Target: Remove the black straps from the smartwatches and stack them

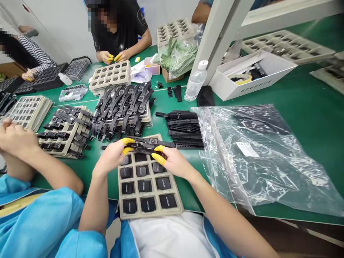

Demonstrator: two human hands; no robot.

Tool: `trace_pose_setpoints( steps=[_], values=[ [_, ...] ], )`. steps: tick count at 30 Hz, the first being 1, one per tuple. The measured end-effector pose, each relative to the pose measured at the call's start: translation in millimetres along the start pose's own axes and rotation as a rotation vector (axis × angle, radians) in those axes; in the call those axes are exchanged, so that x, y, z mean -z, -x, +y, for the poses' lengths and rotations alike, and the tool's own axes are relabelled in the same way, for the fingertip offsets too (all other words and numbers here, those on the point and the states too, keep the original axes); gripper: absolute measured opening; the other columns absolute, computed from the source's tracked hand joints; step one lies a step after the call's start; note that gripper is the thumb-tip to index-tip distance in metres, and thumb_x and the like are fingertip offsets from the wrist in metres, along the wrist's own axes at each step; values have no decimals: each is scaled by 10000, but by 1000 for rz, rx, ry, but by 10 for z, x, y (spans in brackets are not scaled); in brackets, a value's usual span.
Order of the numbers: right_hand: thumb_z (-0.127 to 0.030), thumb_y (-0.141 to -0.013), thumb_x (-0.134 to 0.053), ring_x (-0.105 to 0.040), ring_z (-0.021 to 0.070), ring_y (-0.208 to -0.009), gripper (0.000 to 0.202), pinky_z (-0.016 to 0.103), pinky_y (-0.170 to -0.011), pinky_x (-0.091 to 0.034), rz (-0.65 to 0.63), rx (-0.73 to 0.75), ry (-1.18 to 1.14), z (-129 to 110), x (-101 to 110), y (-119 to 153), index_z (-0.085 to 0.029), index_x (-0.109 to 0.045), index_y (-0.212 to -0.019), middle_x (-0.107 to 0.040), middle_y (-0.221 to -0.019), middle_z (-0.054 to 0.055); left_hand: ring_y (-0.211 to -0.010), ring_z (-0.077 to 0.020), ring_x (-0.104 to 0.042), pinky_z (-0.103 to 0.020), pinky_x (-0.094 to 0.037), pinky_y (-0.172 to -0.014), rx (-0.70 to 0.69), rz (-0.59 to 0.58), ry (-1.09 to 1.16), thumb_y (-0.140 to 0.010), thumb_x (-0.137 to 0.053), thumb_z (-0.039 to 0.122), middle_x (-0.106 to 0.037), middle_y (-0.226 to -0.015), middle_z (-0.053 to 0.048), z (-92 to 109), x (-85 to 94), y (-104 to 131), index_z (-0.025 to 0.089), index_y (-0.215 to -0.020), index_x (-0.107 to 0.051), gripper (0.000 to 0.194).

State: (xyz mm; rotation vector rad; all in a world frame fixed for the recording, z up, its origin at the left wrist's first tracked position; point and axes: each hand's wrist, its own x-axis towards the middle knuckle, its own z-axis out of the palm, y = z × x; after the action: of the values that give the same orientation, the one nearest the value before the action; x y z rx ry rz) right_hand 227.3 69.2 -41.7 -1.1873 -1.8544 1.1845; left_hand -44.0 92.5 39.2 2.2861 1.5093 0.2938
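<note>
Yellow covers sit on the thumb and a finger of each of my hands. My left hand pinches the left part of a black watch strap, and my right hand grips its right part. The strap is stretched sideways over the far end of a beige tray, whose compartments hold several black square pieces. Another black strap with a watch body lies just beyond my fingers. A stack of black straps rests to the right, partly under a clear plastic bag.
Trays piled with black watches stand at the back left. A water bottle and a white box are behind the bag. One person sits close on the left, arms on the table; another works across, wearing yellow finger covers.
</note>
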Motion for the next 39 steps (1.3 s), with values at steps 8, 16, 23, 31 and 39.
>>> trace_pose_setpoints(
  steps=[8,16,23,31,39],
  values=[
    [-353,-1025,-550,-664,195,-807,260,293,-654,-388,-129,13,351,-118,-27,12,-199,-753,-1077,-744,-1005,72,-1013,-266,-671,-397,-536,-871,-74,-101,-337,-1004,-452,159,-742,-1124,-111,-236,28,186,203,-1150,-716,305],
    [-266,-1017,-535,-715,277,-768,181,325,-604,-315,-188,-95,593,-96,-49,-17,-198,-692,-1075,-790,-897,111,-835,-209,-659,-311,-480,-775,-47,-234,-143,-976,-474,125,-731,-934,-31,-355,-130,207,223,-1010,-660,213],
    [-285,-1023,-550,-705,256,-777,169,317,-612,-347,-166,-74,623,-59,-47,-15,-214,-703,-1033,-777,-946,106,-1083,-261,-625,-422,-468,-973,-42,-131,-300,-1007,-453,141,-675,-1121,-90,-402,-384,162,220,-1118,-664,251],
    [-254,-1022,-502,-591,305,-1098,250,391,-826,-492,361,20,588,222,214,-95,-178,-688,-1170,-678,-1127,148,-1069,-336,-586,-464,-510,-881,35,76,-491,-984,-501,170,-662,-1078,-154,-392,-458,537,186,-1021,-639,144],
    [-119,-883,-525,-486,377,-1105,327,498,-851,-441,428,-80,762,562,368,-128,-149,-695,-1161,-620,-1160,198,-1013,-373,-594,-450,-494,-758,84,-119,-709,-939,-523,156,-671,-1028,-181,-171,-471,624,153,-1051,-699,209]
  ],
)
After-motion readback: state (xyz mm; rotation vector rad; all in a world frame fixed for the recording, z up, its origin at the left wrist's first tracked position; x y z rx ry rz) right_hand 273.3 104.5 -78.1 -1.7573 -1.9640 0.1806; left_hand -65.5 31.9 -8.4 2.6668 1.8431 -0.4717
